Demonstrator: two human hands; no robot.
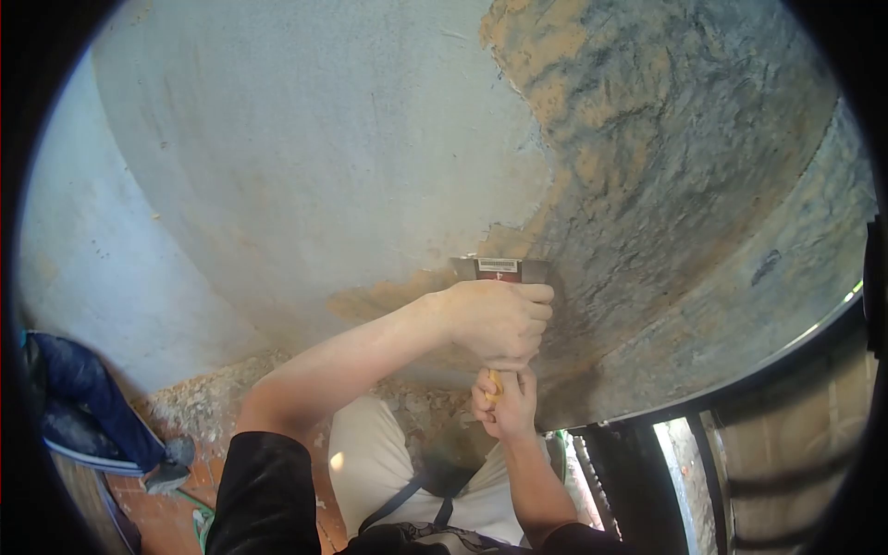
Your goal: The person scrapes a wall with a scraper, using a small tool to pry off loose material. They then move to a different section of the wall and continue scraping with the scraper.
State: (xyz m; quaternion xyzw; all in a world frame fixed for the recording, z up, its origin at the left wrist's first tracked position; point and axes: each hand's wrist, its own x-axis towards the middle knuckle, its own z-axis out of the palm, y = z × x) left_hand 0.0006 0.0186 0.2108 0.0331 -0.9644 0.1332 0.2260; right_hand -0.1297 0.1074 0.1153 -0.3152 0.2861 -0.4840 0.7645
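Note:
A scraper with a wide metal blade (535, 271) and a dark red part bearing a label presses its edge to the curved wall (324, 139), by the border of the smooth grey coat. My left hand (495, 319) is closed around the scraper just below the blade. Directly beneath it, my right hand (507, 400) is closed on the yellow handle end (496, 385). Right of the blade the wall is rough, with dark grey and tan patches (555, 88). Most of the handle is hidden by my fingers.
Crumbled debris (208, 402) lies along the wall's foot on a reddish tiled floor (162, 504). At the left is what looks like a leg in dark blue trousers (92, 393) with a grey shoe (168, 472). Dark upright bars (643, 481) stand at the lower right.

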